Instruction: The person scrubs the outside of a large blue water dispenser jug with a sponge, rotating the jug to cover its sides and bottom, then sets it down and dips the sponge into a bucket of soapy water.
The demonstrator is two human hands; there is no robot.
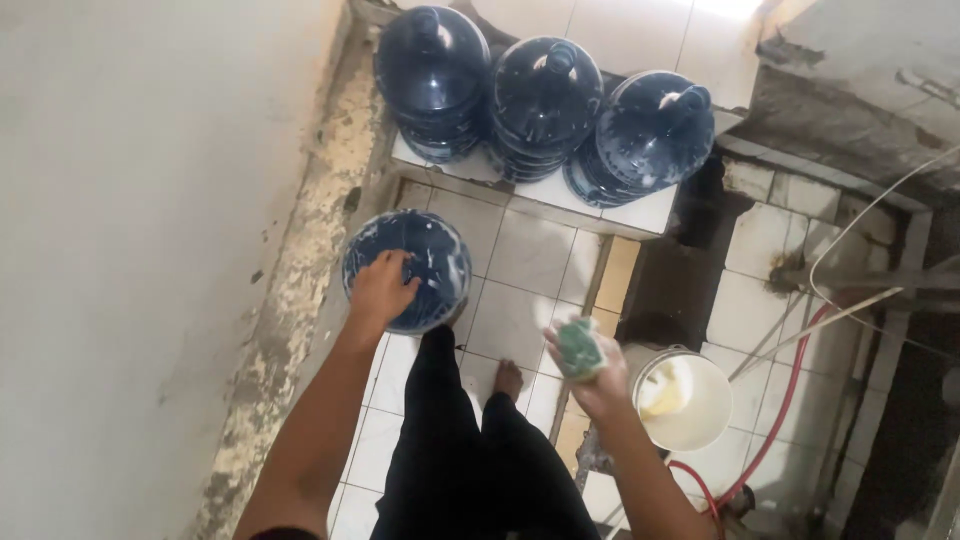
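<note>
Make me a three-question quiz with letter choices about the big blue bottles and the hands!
1. Where does the left hand rest?
A. on the soapy dark blue water jug standing on the tiled floor
B. in the white bucket
C. on the wall

2. How many dark blue jugs sit on the raised white tiled ledge?
A. one
B. three
C. five

3. What is in the right hand?
A. nothing
B. a red hose
C. a green sponge

Answers: 1 A, the fingers spread on the foam-streaked jug. 2 B, three stand side by side. 3 C, the fingers close round the sponge, beside the white plastic bucket.
</note>
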